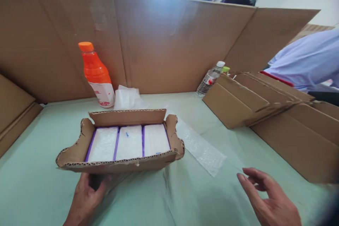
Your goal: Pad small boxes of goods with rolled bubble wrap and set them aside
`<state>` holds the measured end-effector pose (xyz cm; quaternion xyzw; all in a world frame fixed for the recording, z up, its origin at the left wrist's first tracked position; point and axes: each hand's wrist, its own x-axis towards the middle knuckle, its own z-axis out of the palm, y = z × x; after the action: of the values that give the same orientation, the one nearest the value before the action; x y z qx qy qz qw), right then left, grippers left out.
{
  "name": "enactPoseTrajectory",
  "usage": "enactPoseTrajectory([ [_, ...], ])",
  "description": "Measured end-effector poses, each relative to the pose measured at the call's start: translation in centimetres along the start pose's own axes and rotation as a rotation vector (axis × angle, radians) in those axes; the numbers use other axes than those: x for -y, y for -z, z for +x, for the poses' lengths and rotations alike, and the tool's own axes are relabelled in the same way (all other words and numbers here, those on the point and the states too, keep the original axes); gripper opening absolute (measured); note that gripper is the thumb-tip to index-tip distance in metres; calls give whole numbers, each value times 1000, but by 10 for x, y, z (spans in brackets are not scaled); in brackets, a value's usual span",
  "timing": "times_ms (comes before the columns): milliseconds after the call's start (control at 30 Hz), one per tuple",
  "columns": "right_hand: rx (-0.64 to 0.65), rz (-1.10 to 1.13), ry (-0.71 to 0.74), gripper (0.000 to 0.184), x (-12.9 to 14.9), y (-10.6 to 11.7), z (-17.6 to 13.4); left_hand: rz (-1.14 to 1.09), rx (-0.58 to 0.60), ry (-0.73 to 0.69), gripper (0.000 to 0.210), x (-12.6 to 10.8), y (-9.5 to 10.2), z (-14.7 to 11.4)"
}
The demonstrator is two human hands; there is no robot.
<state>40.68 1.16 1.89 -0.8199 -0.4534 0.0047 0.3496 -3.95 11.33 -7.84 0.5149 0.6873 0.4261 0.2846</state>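
Observation:
An open cardboard box point(156, 162) sits tilted in front of me, with three white-topped, purple-edged packs point(129, 143) side by side in it. From below, my left hand point(87, 196) holds the box's near side; its fingertips are hidden under the cardboard. To the right, my right hand point(270, 196) hovers over the cloth with thumb and forefinger apart and nothing plain between them. A clear strip of bubble wrap point(201, 148) stretches from behind the box toward that hand, its near end apart from the fingers.
An orange bottle point(96, 74) and crumpled clear plastic point(128, 98) stand behind the box. Farther right are a water bottle point(211, 79) and open cardboard boxes point(265, 113). A cardboard wall point(172, 42) closes the back. A person's pale sleeve point(307, 60) shows at right.

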Motion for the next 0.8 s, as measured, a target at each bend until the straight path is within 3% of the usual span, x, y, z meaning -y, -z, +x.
enactPoseTrajectory([
  [33,1,37,74,38,10,-1,-5,-15,-1,2,58,-5,1,-1],
  [100,175,168,233,32,37,-12,-11,-46,11,14,56,-17,3,-3],
  [200,551,324,375,51,84,-44,-13,-85,28,27,53,-33,7,-5],
  [300,725,423,412,55,121,-77,-3,-99,52,24,54,-47,7,4],
  [433,703,525,383,54,138,-110,29,-137,49,-15,53,-67,-12,28],
  [600,576,381,495,59,110,-132,56,-306,127,-63,59,-79,-35,49],
  [700,418,54,594,53,79,-130,59,-354,131,25,71,-69,-27,35],
  [800,342,-218,637,34,50,-120,58,-342,113,92,78,-54,-10,4],
])
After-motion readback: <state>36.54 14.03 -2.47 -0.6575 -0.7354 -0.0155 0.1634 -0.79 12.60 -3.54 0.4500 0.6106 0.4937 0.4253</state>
